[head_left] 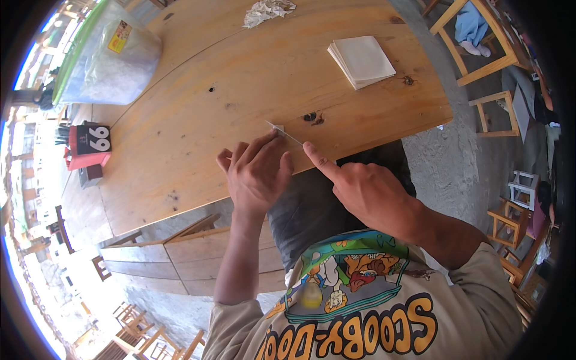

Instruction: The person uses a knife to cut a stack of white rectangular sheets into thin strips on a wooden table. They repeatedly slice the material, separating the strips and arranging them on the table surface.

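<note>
Near the front edge of the wooden table (240, 90), a small piece of white paper (279, 127) lies at the fingertips of my left hand (257, 177). That hand is open, its fingers stretched and its index finger pressing down there. A thin, pale, pointed strip (291, 137) slants from the paper to my right fingertip. Whether it is a slim blade or a folded paper edge I cannot tell. My right hand (369, 192) points its index finger along this strip. Its other fingers are curled, and what they hold, if anything, is hidden underneath.
A stack of white paper sheets (363, 60) lies at the right of the table, and crumpled paper (269, 12) at its far side. A green-rimmed clear tub (120, 66) and a red and black holder (90, 144) stand left. Wooden stools (495, 114) are on the right.
</note>
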A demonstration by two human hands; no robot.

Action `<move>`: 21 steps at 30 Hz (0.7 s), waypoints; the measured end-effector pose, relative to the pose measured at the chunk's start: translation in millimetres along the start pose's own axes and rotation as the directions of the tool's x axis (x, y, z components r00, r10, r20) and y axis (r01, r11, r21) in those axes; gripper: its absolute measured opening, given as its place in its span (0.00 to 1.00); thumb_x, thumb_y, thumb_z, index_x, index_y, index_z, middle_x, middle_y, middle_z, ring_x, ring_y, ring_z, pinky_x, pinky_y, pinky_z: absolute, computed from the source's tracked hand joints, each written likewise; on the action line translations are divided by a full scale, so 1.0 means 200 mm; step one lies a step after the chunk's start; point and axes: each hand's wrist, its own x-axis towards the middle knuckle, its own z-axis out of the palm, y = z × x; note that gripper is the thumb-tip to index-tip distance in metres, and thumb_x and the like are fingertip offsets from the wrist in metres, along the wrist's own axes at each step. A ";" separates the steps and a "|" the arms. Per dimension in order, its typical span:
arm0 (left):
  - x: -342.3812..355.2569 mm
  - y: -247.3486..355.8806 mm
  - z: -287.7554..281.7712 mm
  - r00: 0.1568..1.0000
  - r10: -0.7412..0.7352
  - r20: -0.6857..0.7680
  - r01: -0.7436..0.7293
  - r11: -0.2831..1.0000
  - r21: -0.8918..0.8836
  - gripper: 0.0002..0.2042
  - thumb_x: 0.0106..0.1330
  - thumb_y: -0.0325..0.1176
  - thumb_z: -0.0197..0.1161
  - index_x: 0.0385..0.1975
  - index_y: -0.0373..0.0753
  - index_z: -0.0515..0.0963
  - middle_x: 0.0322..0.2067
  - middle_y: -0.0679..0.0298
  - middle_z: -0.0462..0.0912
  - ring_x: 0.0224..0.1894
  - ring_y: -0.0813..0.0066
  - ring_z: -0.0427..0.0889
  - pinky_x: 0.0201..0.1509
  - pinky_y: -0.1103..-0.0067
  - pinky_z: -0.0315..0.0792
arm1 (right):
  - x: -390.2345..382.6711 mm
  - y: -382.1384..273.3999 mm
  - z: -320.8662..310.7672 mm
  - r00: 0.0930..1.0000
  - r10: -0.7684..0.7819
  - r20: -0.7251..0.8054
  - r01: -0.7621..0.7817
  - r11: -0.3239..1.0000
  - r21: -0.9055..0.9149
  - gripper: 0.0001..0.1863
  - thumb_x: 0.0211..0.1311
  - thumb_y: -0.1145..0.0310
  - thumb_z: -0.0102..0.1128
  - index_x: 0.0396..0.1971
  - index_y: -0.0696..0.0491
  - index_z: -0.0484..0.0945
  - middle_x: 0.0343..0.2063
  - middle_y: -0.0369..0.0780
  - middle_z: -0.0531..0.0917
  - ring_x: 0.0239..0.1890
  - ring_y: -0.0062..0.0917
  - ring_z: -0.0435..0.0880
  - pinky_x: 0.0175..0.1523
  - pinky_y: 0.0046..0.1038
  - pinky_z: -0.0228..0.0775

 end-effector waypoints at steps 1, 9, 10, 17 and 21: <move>0.00 0.00 0.00 1.000 0.000 -0.001 0.000 1.000 0.001 0.13 0.66 0.40 0.83 0.50 0.53 0.97 0.58 0.75 0.98 0.48 0.71 0.90 0.65 0.64 0.66 | 0.00 0.00 0.00 1.000 -0.005 -0.012 0.005 1.000 0.008 0.48 0.82 0.65 0.70 0.96 0.51 0.58 0.27 0.44 0.90 0.26 0.36 0.96 0.33 0.36 0.94; 0.00 0.01 -0.01 1.000 0.003 -0.005 -0.003 1.000 -0.001 0.11 0.67 0.39 0.82 0.48 0.52 0.97 0.55 0.76 0.98 0.46 0.72 0.90 0.62 0.64 0.65 | 0.00 -0.03 -0.02 0.998 0.049 0.044 -0.052 0.997 0.060 0.52 0.79 0.71 0.71 0.97 0.50 0.53 0.28 0.46 0.91 0.29 0.43 0.96 0.38 0.43 0.94; 0.00 0.01 0.00 1.000 0.004 -0.005 -0.004 1.000 0.000 0.11 0.67 0.39 0.82 0.48 0.53 0.97 0.55 0.76 0.98 0.45 0.72 0.90 0.62 0.64 0.65 | 0.00 -0.04 -0.02 0.996 0.062 0.061 -0.066 0.996 0.066 0.52 0.79 0.71 0.71 0.97 0.50 0.53 0.27 0.46 0.91 0.29 0.43 0.96 0.38 0.44 0.94; 0.01 0.00 0.00 1.000 0.016 -0.019 -0.016 1.000 -0.017 0.11 0.67 0.39 0.82 0.48 0.54 0.97 0.55 0.77 0.97 0.45 0.73 0.90 0.63 0.63 0.64 | 0.01 -0.09 -0.01 0.992 0.078 0.099 -0.084 0.995 0.062 0.53 0.79 0.70 0.70 0.97 0.52 0.51 0.26 0.47 0.91 0.28 0.43 0.97 0.37 0.45 0.95; 0.01 0.00 -0.01 1.000 0.004 -0.004 -0.004 1.000 -0.018 0.10 0.68 0.39 0.82 0.48 0.54 0.97 0.56 0.77 0.97 0.46 0.73 0.91 0.63 0.63 0.64 | 0.01 -0.10 0.00 0.995 0.068 0.079 -0.073 0.995 0.070 0.52 0.79 0.70 0.69 0.96 0.54 0.51 0.25 0.48 0.90 0.27 0.43 0.96 0.36 0.44 0.95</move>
